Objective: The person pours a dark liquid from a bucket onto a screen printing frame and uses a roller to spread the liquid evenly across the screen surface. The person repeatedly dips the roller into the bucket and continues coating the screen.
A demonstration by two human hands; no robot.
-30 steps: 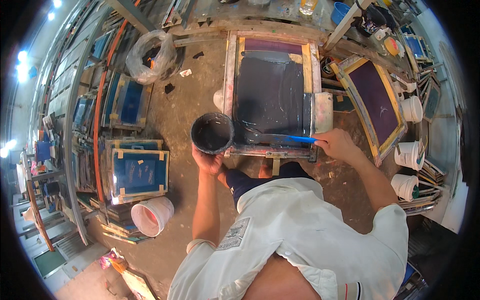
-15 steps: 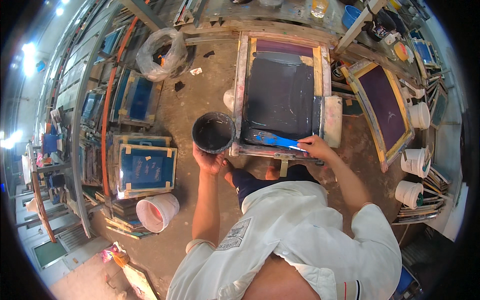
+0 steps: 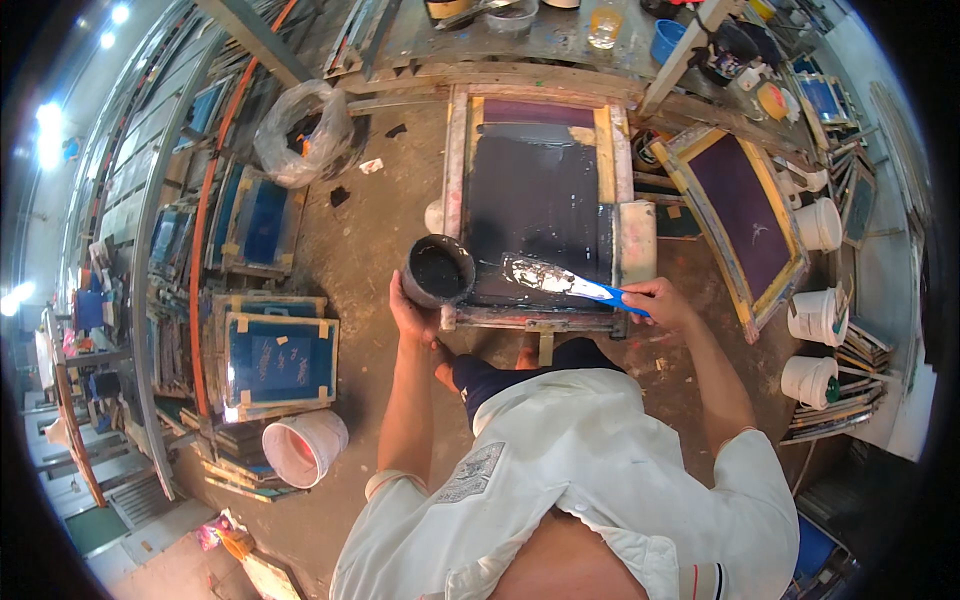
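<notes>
Our left hand (image 3: 410, 318) grips the dark cup (image 3: 430, 298) at left; our right hand (image 3: 656, 304) grips the blue-handled scraper (image 3: 550, 277). Its blade, darker before, now shines, so we judge it turned or lifted above the dark-coated framed screen's (image 3: 535, 190) near part.

Pale handwriting (image 3: 265, 362) on the blue screen (image 3: 282, 385) and the printed patch (image 3: 472, 473) on the shirt (image 3: 600, 440) cannot be read.

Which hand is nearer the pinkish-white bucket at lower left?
Left. The left hand, holding the dark cup, is above and right of the bucket in the picture; the right hand, holding the blue-handled spatula, is much farther right.
</notes>
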